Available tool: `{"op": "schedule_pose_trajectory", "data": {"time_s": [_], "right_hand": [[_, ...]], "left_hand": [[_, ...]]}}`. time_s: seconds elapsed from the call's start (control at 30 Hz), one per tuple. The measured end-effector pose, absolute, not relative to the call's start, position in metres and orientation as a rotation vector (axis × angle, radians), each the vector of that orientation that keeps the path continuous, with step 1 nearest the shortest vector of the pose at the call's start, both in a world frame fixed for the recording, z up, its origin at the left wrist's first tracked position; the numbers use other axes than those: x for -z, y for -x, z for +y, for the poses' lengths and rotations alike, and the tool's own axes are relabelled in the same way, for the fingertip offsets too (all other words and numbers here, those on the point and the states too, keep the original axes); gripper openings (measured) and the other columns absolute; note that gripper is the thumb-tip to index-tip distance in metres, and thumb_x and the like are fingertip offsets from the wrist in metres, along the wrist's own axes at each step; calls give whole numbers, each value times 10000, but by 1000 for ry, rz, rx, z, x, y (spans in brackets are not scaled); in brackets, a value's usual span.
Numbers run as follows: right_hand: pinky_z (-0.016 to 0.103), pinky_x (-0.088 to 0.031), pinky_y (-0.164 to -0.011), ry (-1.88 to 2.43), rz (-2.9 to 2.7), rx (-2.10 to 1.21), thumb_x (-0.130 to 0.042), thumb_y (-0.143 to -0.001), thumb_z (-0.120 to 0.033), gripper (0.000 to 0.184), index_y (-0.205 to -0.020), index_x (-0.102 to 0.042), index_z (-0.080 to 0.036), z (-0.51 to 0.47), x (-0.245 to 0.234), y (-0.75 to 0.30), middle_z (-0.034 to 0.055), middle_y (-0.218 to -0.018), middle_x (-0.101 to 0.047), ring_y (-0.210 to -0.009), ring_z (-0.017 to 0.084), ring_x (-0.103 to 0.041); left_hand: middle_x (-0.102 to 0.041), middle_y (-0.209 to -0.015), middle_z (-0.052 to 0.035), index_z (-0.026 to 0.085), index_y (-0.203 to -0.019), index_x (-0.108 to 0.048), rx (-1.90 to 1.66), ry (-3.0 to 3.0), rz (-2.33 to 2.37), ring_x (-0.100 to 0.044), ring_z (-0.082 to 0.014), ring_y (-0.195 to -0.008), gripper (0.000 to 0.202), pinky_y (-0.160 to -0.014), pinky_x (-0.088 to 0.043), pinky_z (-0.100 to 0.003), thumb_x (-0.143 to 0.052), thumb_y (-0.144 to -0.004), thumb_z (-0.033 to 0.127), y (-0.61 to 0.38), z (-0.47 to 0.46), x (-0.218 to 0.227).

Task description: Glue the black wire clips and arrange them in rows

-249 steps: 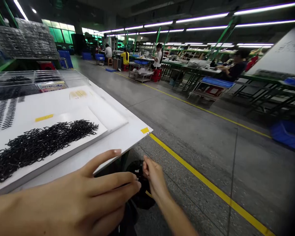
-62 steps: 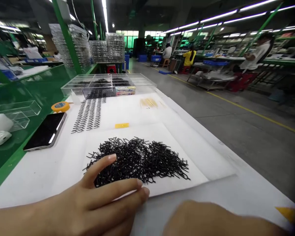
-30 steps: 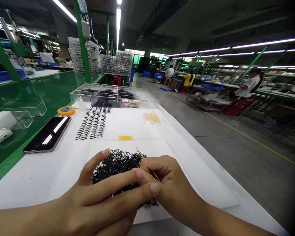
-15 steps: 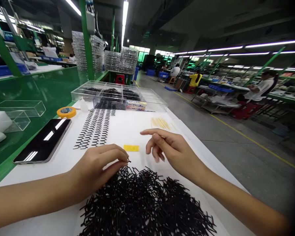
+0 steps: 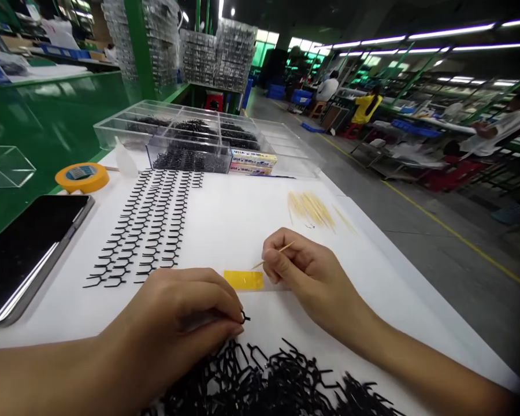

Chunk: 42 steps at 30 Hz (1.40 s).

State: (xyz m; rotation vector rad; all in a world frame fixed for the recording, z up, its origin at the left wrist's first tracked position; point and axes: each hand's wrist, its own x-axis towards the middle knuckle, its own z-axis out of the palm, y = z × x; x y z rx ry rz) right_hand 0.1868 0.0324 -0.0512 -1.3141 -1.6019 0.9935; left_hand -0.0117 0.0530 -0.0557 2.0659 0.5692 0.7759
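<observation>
- left hand [image 5: 177,312]: thumb and fingertips pinched together on one small black forked piece [image 5: 243,316], which pokes out past the fingertips.
- right hand [image 5: 312,277]: thumb and fingers closed together on a thin wooden stick [image 5: 277,252], its tip pointing left, just above a yellow tape strip [image 5: 242,280]. the two hands stay apart, with a narrow gap between them.
- a tangled heap of black forked pieces [image 5: 260,381] lies just below the left hand on a white sheet [image 5: 242,214].
- step in hand, as judged: one piece is singled out from the heap, with the stick held close by. the stick does not touch it.
- next move, as judged: this calls for a steady pinch and a careful line from stick tip to piece, since the piece is small.
- farther on the sheet: neat rows of linked black pieces [image 5: 143,228] and loose pale wooden sticks [image 5: 309,209].
- to the left: a black phone [image 5: 26,254] and an orange tape roll [image 5: 82,177].
- beyond: a clear compartment tray [image 5: 182,128] holding black pieces.
- far off: a person in yellow [image 5: 364,110] sits along the aisle.
</observation>
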Motion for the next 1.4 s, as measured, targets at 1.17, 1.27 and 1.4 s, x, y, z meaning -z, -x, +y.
{"op": "schedule_pose_trajectory", "data": {"time_s": [1.17,1.27,1.4], "right_hand": [[222,-338,-437,1276,-1423,-1125,-492,-915,-397,337,-646,-570,-209,26,46,-185,-17,-520,-503,-479,108,-425],[220,-346,-431,1240,-1409,-1199,-503,-906,-415,342,-637,-568,-214,23,47,-183,-21,-503,-494,-459,106,-425],[214,-374,-438,1241,-1476,-1177,-489,-918,-395,349,-626,-555,-215,20,45,-179,-16,-496,-491,-461,111,-442]], "left_hand": [[-677,-731,106,227,-708,-656,-822,-2014,674,-617,-4,-623,135,-591,-448,18,-624,-719,97,9,56,61],[-676,-726,96,220,-706,-652,-822,-2008,658,-617,-18,-611,127,-565,-459,-2,-624,-722,97,10,56,61],[-673,-719,78,210,-713,-652,-824,-2014,664,-622,-43,-610,144,-548,-486,-41,-618,-723,70,10,58,60]]}}
